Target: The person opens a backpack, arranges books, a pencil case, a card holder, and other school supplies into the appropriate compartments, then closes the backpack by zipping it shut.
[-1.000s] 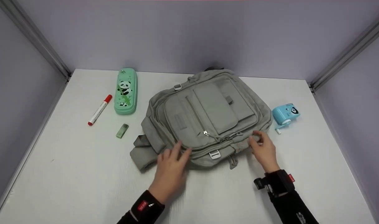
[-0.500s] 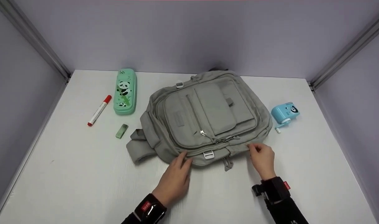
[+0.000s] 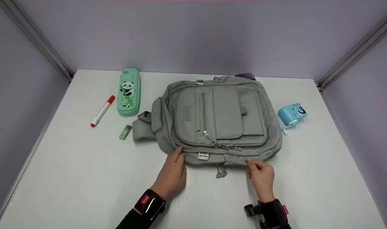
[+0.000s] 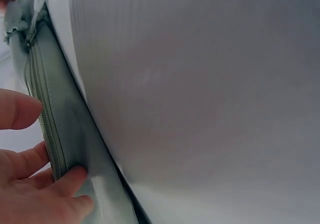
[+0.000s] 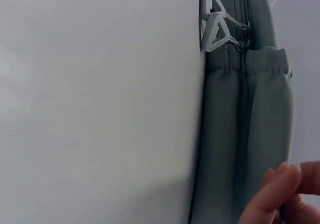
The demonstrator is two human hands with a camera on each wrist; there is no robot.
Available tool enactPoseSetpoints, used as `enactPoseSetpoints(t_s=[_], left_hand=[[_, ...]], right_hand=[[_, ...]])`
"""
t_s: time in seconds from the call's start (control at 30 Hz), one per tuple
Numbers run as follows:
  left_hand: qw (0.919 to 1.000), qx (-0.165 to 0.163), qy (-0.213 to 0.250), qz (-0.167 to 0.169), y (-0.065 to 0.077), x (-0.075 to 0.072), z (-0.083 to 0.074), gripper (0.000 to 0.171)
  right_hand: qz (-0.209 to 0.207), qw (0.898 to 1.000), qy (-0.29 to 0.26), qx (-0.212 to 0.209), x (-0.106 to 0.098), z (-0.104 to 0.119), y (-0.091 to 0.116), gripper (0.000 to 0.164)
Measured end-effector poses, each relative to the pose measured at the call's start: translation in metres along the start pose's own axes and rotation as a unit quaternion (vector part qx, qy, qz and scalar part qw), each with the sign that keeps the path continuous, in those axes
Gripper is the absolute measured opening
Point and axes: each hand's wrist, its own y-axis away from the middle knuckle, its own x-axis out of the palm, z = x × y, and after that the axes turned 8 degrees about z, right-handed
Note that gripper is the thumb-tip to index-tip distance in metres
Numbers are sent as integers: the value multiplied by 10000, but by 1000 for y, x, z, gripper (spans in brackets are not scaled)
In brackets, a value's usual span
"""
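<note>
A grey-green backpack (image 3: 226, 114) lies flat on the white table, front panel facing up. At its near side, my left hand (image 3: 170, 174) touches the edge with extended fingers; in the left wrist view the fingertips (image 4: 72, 179) press the side below a closed zipper (image 4: 40, 91), with the thumb apart. Farther right, my right hand (image 3: 264, 178) pinches the fabric at the bag's near edge between thumb and forefinger, by the side pocket (image 5: 272, 114). Two triangular zipper pulls (image 5: 215, 36) hang on the side between my hands.
Left of the bag lie a green panda pencil case (image 3: 128, 92), a red-capped marker (image 3: 102, 111) and a small green block (image 3: 125, 132). A blue crank pencil sharpener (image 3: 292, 114) stands close to its right side. Grey panels wall the table at the back and sides.
The backpack has turned clockwise, its near edge now running almost level across the table. My right hand has moved toward me with the pinched edge; my left has shifted slightly left.
</note>
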Motion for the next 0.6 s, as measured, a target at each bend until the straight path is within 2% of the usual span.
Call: enactPoseSetpoints(t_s=[0.13,0.27,0.33,0.4,0.5,0.6], left_hand=[[9999,-21,-98,-46,-4,-1,-2,32],[9974,-97,-543,-457,-16,-1,-14,21],[9953,-94,-701,-663,-26,-2,-27,18],[9948,1,-761,-679,-38,-4,-45,19],[9939,385,-913,-493,-57,-4,-73,18],[9886,687,-1328,-181,-73,1,-97,14]], right_hand=[[-97,9998,-158,82,1,-3,0,19],[-217,9996,-164,72,2,-4,0,18],[-208,9996,-186,73,3,-2,2,18],[-103,9995,-282,64,5,0,5,20],[136,9988,-470,27,10,4,9,23],[300,9980,-554,-53,15,5,12,26]])
